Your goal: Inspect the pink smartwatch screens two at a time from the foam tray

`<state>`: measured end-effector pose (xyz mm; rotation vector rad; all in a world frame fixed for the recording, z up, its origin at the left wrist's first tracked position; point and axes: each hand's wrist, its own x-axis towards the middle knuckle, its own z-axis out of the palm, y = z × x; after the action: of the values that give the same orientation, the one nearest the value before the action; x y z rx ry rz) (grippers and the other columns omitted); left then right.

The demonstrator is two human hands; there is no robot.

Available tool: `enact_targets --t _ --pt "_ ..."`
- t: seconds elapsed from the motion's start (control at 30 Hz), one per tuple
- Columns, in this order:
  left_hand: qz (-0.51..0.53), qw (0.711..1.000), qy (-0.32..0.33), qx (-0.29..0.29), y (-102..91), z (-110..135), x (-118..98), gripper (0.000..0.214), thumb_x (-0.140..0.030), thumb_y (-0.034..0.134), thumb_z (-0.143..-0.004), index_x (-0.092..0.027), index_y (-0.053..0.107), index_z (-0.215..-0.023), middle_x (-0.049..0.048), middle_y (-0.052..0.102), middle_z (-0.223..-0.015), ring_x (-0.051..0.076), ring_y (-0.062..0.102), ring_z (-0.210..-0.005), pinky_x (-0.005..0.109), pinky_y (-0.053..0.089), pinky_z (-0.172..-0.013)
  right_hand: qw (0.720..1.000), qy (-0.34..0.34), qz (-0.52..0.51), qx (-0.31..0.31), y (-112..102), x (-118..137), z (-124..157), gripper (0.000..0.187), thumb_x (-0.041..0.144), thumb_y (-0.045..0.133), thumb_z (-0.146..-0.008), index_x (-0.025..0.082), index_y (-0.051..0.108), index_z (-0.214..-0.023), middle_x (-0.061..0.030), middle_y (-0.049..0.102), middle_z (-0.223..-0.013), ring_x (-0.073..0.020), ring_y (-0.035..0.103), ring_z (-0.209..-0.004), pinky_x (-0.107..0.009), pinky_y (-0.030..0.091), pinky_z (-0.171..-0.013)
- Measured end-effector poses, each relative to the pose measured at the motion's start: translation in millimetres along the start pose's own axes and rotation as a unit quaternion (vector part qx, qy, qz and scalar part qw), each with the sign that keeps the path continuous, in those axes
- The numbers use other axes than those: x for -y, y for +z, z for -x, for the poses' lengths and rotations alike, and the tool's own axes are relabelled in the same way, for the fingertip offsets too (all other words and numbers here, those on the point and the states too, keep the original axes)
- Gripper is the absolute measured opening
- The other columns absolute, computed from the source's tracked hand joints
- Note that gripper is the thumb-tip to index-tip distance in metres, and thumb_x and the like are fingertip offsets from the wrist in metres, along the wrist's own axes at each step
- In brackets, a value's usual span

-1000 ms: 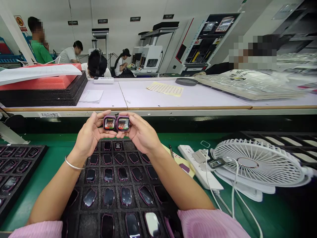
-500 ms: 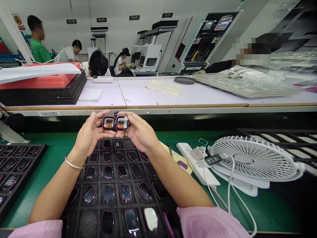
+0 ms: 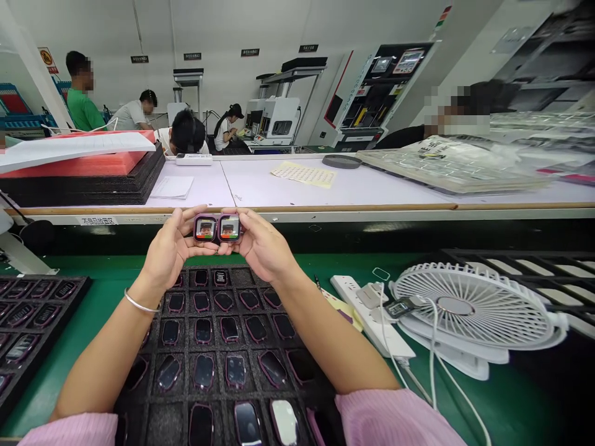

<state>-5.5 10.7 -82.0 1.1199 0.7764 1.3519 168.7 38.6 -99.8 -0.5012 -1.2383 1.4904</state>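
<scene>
Side by side above the tray, two purple-framed smartwatches are held up with lit screens facing me. My left hand (image 3: 168, 248) grips the left smartwatch (image 3: 205, 229) between thumb and fingers. The right smartwatch (image 3: 229, 228) is in my right hand (image 3: 263, 244), its fingers closed round the outer edge. The two watches touch or nearly touch at their inner edges. Below them lies a black foam tray (image 3: 165, 421) with rows of similar watch bodies, mostly dark-screened. One watch in its front row has a white face (image 3: 284, 421).
A second foam tray (image 3: 77, 297) of watches sits at the left. To the right are a white power strip (image 3: 372, 319), cables and a white fan (image 3: 465, 310). A raised shelf (image 3: 246, 193) across the back bears foam sheets (image 3: 83, 186) and a label sheet (image 3: 304, 174). Several people work beyond.
The view has tilted up slightly, so the bench and background sit lower in the picture. Both hands keep hold of the two smartwatches in nearly the same pose.
</scene>
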Motion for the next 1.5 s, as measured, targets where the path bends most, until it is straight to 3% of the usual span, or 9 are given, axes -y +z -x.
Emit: enact_targets --t 0.17,0.47,0.6,0.8,1.03,1.23,1.5 --pt "0.016 0.999 0.036 -0.012 4.7 -15.1 -16.2 0.048 -0.049 0.041 -0.101 -0.015 0.064 -0.124 0.0081 0.072 -0.093 0.018 0.073 -0.064 0.032 0.063 -0.064 1.000 -0.023 0.018 0.002 7.3 17.5 -21.9 0.017 0.031 0.050 -0.100 0.021 0.062 -0.106 0.0016 0.067 -0.073 -0.0130 0.064 -0.053 -0.029 0.052 -0.057" --pt "0.012 0.996 0.086 -0.020 7.4 -35.2 -42.5 0.048 -0.053 0.044 -0.099 -0.016 0.064 -0.123 0.0088 0.072 -0.098 0.015 0.070 -0.060 0.031 0.063 -0.062 0.996 -0.068 0.036 0.036 20.2 39.7 -48.9 0.018 0.036 0.056 -0.097 0.021 0.062 -0.105 0.0012 0.067 -0.075 -0.0135 0.063 -0.053 -0.028 0.053 -0.055" --pt "0.019 0.995 0.095 -0.022 8.3 -38.3 -47.4 0.047 -0.051 0.044 -0.100 -0.015 0.064 -0.122 0.0097 0.073 -0.099 0.016 0.070 -0.061 0.032 0.063 -0.063 0.997 -0.072 0.014 0.024 23.6 43.4 -55.4 0.017 0.034 0.059 -0.094 0.020 0.064 -0.102 -0.0009 0.069 -0.080 -0.0137 0.065 -0.060 -0.026 0.054 -0.055" --pt "0.024 0.994 0.107 -0.010 8.0 -41.2 -48.6 0.046 -0.048 0.042 -0.101 -0.014 0.064 -0.123 0.0121 0.073 -0.105 0.016 0.072 -0.064 0.032 0.064 -0.063 0.996 -0.084 0.013 0.040 22.6 44.2 -61.4 0.019 0.036 0.060 -0.092 0.020 0.065 -0.102 0.0002 0.069 -0.076 -0.0122 0.062 -0.050 -0.026 0.053 -0.053" --pt "0.008 0.992 0.124 -0.013 9.0 -39.8 -45.0 0.045 -0.045 0.041 -0.102 -0.013 0.063 -0.124 0.0119 0.073 -0.100 0.015 0.070 -0.058 0.032 0.063 -0.060 0.996 -0.078 0.014 0.033 20.7 41.3 -62.8 0.018 0.028 0.051 -0.096 0.019 0.065 -0.103 -0.0001 0.068 -0.069 -0.0129 0.063 -0.050 -0.023 0.051 -0.050" --pt "0.020 0.993 0.117 -0.028 8.0 -40.8 -40.8 0.044 -0.046 0.043 -0.101 -0.013 0.065 -0.120 0.0088 0.072 -0.093 0.014 0.069 -0.056 0.028 0.062 -0.057 0.999 -0.045 0.005 0.005 20.9 39.7 -61.1 0.018 0.026 0.050 -0.097 0.019 0.065 -0.102 -0.0014 0.070 -0.074 -0.0131 0.064 -0.052 -0.027 0.058 -0.054" --pt "0.015 0.993 0.117 -0.029 5.7 -42.6 -36.5 0.044 -0.043 0.040 -0.102 -0.012 0.065 -0.122 0.0082 0.072 -0.092 0.017 0.073 -0.058 0.029 0.063 -0.057 0.999 -0.044 0.012 0.014 19.5 38.1 -61.1 0.017 0.028 0.052 -0.097 0.019 0.066 -0.103 -0.0006 0.069 -0.071 -0.0127 0.064 -0.047 -0.027 0.056 -0.054"
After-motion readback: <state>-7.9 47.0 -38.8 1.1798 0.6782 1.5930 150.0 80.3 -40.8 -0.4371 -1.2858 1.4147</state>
